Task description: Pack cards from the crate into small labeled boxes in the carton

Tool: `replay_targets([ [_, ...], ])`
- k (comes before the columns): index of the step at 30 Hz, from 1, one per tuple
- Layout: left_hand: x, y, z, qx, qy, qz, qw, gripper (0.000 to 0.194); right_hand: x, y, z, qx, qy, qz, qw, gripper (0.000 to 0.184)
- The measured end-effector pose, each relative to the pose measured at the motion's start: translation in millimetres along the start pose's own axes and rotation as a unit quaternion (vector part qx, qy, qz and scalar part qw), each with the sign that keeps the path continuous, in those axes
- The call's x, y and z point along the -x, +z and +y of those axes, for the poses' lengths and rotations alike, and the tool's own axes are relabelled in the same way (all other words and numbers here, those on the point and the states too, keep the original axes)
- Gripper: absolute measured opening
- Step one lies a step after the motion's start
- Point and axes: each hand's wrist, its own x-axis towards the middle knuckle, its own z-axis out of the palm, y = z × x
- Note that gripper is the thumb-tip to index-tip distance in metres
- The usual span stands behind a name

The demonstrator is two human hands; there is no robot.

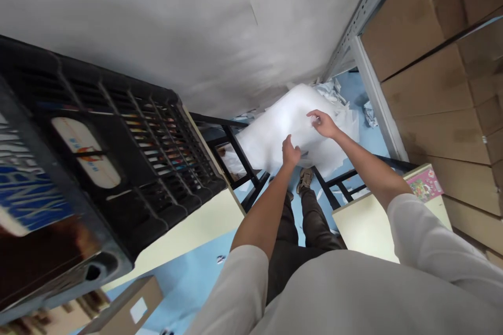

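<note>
Both hands, left (291,153) and right (323,123), reach forward loosely part-open over the white sheeting (275,125).

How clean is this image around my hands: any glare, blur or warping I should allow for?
Head view: the white sheeting is near washed out between the hands, hiding its folds; left hand looks slightly soft; wide-angle stretch makes the black crate loom at left; the grey wall shows dim, soft shading.
</note>
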Motion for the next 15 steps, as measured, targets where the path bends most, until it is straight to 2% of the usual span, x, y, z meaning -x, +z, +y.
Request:
replay_targets([
  [5,1.8,-33.3,33.0,-0.017,-0.009,0.058,0.998,0.088,6.7,-26.6,-38.6,-0.093,0.008,0.030,0.995,0.048],
  [8,4.2,-59.4,57.1,-0.043,0.009,0.091,0.995,0.083,22.2,-47.8,-63.4,-0.135,0.018,0.050,0.989,0.051],
  [12,13.5,-86.3,93.7,-0.108,0.101,0.063,0.987,0.042,55.1,-75.3,-91.2,-0.188,0.042,0.104,0.976,0.058],
  [15,30.9,-94.8,124.4,-0.138,0.146,0.042,0.979,0.015,89.0,-93.0,-102.8,-0.197,0.055,0.196,0.959,0.060],
])
